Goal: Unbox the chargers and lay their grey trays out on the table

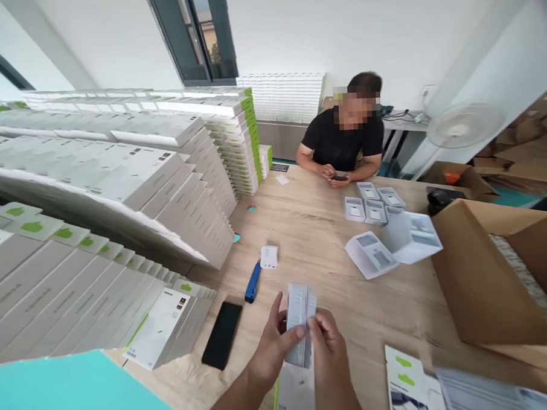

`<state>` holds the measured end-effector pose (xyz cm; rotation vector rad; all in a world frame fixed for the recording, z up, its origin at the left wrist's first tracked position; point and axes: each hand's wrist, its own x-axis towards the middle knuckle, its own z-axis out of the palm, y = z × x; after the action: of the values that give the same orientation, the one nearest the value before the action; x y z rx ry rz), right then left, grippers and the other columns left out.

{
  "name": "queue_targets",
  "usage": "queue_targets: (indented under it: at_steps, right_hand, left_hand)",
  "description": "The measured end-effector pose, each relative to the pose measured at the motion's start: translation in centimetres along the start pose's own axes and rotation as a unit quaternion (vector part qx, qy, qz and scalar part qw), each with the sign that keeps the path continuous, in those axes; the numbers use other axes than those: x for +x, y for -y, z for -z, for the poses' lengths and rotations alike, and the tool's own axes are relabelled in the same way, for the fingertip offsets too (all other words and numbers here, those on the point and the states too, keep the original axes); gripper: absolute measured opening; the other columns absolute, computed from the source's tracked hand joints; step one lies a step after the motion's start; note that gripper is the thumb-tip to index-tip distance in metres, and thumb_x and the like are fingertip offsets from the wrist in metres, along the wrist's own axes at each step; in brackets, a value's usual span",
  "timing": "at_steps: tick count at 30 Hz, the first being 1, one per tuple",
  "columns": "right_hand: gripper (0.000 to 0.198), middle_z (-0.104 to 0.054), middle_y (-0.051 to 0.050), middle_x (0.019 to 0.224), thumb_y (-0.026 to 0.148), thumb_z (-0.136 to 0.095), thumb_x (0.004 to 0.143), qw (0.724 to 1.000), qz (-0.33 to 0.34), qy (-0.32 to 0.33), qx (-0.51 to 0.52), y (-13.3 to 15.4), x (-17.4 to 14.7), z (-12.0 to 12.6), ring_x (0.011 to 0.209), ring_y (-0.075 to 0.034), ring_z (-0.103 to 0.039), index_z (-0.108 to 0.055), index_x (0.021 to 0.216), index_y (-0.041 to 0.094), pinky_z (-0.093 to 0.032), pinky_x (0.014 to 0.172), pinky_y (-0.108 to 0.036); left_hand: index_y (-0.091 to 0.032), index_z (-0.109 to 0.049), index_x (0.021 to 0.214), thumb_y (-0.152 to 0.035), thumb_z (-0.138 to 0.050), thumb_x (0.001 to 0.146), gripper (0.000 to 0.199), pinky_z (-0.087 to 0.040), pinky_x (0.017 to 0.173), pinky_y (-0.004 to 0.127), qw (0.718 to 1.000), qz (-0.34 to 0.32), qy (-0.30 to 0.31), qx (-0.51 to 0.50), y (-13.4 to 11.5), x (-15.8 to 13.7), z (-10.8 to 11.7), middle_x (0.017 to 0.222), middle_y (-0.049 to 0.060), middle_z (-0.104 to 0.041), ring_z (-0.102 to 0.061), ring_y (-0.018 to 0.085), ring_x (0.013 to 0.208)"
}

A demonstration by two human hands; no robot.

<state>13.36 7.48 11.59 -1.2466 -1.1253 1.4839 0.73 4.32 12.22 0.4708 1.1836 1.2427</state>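
Observation:
Both hands hold a slim, pale grey ridged piece (297,313) upright over the table; whether it is plastic or folded paper I cannot tell. My left hand (273,344) has its thumb across the front and fingers behind. My right hand (327,335) pinches the right edge, where a narrower pale strip (311,303) shows. Directly beneath lies a white box (293,388) with a green stripe, partly covered by my hands. Left of them rest a black phone (222,335) and a blue-handled cutter (253,282). Beyond is a small pile of white cards (269,257).
Stacked white boxes (163,179) line the left side. White trays (378,253) stand at right, near an open cardboard carton (476,281). Flat printed packaging (408,383) lies at lower right. Across the wooden table (311,227), a person (343,141) holds a phone.

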Motion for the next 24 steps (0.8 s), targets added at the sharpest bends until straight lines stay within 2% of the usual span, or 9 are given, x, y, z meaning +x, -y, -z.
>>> queue_targets:
  at_steps: [3,6,9,11,15,17,19,21,24]
  right_hand:
    - [0.037,-0.067,-0.001,0.08,0.057,-0.064,0.08,0.991,-0.057,-0.095,0.069,-1.6,3.8,0.5,0.074,-0.017,-0.062,-0.061,0.085,0.021,-0.051,0.069,-0.027]
    - [0.043,-0.067,0.0,0.077,0.061,-0.071,0.069,0.976,-0.121,-0.144,0.108,-3.9,8.7,1.4,0.071,-0.017,-0.063,-0.058,0.08,0.021,-0.052,0.066,-0.028]
    - [0.049,-0.069,-0.004,0.08,0.064,-0.071,0.061,0.973,-0.174,-0.14,0.056,-6.4,12.8,2.3,0.078,-0.023,-0.065,-0.061,0.08,0.02,-0.054,0.07,-0.036]
    - [0.049,-0.069,-0.008,0.086,0.062,-0.071,0.06,0.972,-0.189,-0.136,0.019,-7.6,14.4,3.1,0.085,-0.026,-0.064,-0.064,0.082,0.019,-0.053,0.074,-0.038]
    - [0.061,-0.064,-0.013,0.116,0.055,-0.075,0.058,0.96,-0.118,-0.175,-0.182,-7.2,14.6,4.6,0.106,-0.031,-0.057,-0.068,0.106,0.017,-0.047,0.087,-0.042]
    - [0.059,-0.066,-0.013,0.113,0.056,-0.074,0.061,0.964,-0.122,-0.118,-0.202,-5.6,13.4,4.2,0.102,-0.03,-0.059,-0.07,0.105,0.018,-0.046,0.088,-0.041]
    - [0.048,-0.071,-0.011,0.097,0.057,-0.074,0.066,0.979,-0.174,-0.004,-0.102,-3.6,11.8,2.8,0.091,-0.027,-0.063,-0.072,0.093,0.018,-0.049,0.083,-0.038]
    - [0.039,-0.071,-0.006,0.081,0.057,-0.073,0.071,0.978,-0.197,0.072,-0.011,-1.9,10.3,1.1,0.077,-0.022,-0.062,-0.071,0.081,0.019,-0.05,0.073,-0.033]
    - [0.036,-0.066,-0.002,0.069,0.054,-0.073,0.075,0.969,-0.213,0.087,0.089,-0.6,8.8,-0.6,0.064,-0.017,-0.058,-0.067,0.071,0.019,-0.048,0.063,-0.028]
  left_hand:
    - [-0.026,-0.019,0.153,-0.054,-0.077,0.071,0.104,-0.042,0.098,0.044,0.999,0.006,-0.046,-0.019,0.0,2.7,1.9,0.126,0.014,-0.058,-0.054,0.034,0.118]
    - [-0.023,-0.02,0.153,-0.052,-0.077,0.072,0.103,-0.04,0.1,0.043,0.997,0.025,-0.074,-0.02,0.1,5.1,4.2,0.122,0.013,-0.059,-0.052,0.033,0.118]
    - [-0.02,-0.023,0.152,-0.055,-0.077,0.071,0.103,-0.039,0.101,0.042,0.996,0.04,-0.079,-0.013,0.4,6.9,5.7,0.122,0.014,-0.059,-0.053,0.032,0.117]
    - [-0.021,-0.026,0.151,-0.058,-0.076,0.07,0.102,-0.039,0.101,0.041,0.996,0.045,-0.081,-0.007,0.6,7.8,6.0,0.125,0.014,-0.059,-0.053,0.032,0.118]
    - [-0.022,-0.026,0.151,-0.059,-0.08,0.064,0.109,-0.037,0.105,0.04,0.996,0.052,-0.075,-0.002,0.9,9.2,5.5,0.139,0.014,-0.052,-0.048,0.032,0.126]
    - [-0.02,-0.025,0.152,-0.057,-0.084,0.061,0.114,-0.037,0.106,0.041,0.997,0.061,-0.053,-0.003,0.8,9.6,4.8,0.14,0.015,-0.052,-0.048,0.033,0.126]
    - [-0.019,-0.028,0.151,-0.055,-0.086,0.059,0.114,-0.038,0.105,0.043,0.998,0.067,-0.02,-0.006,0.7,9.6,3.9,0.137,0.015,-0.055,-0.05,0.034,0.124]
    - [-0.02,-0.033,0.149,-0.052,-0.087,0.059,0.11,-0.037,0.107,0.045,0.998,0.065,0.008,-0.003,0.5,9.5,2.9,0.138,0.015,-0.055,-0.049,0.035,0.126]
    - [-0.023,-0.035,0.149,-0.048,-0.086,0.063,0.103,-0.034,0.11,0.046,0.998,0.051,0.029,0.009,0.2,8.8,1.5,0.146,0.013,-0.048,-0.045,0.035,0.131]
